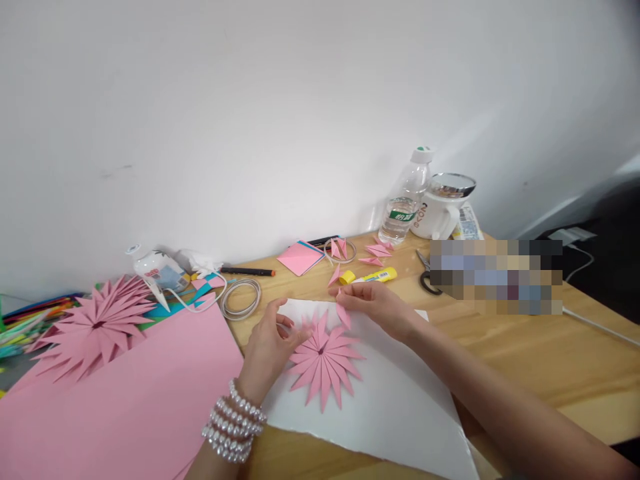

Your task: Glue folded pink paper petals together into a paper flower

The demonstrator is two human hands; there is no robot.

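A pink folded-paper flower (325, 360) lies on a white sheet (395, 407) on the wooden table. My left hand (267, 350), with a pearl bracelet at the wrist, rests its fingertips on the flower's left edge, fingers curled. My right hand (380, 308) pinches a single pink paper petal (343, 315) and holds it at the flower's upper right rim. More loose pink petals (376, 253) lie further back, near a yellow glue stick (376, 275) whose yellow cap (347, 277) lies beside it.
A large pink sheet (125, 400) and a bigger pink flower (97, 327) lie at the left. Behind are tape rolls (241, 298), a pen (247, 271), pink squares (301, 257), scissors (426, 272), a water bottle (406, 200) and a white mug (440, 210). A wall closes the back.
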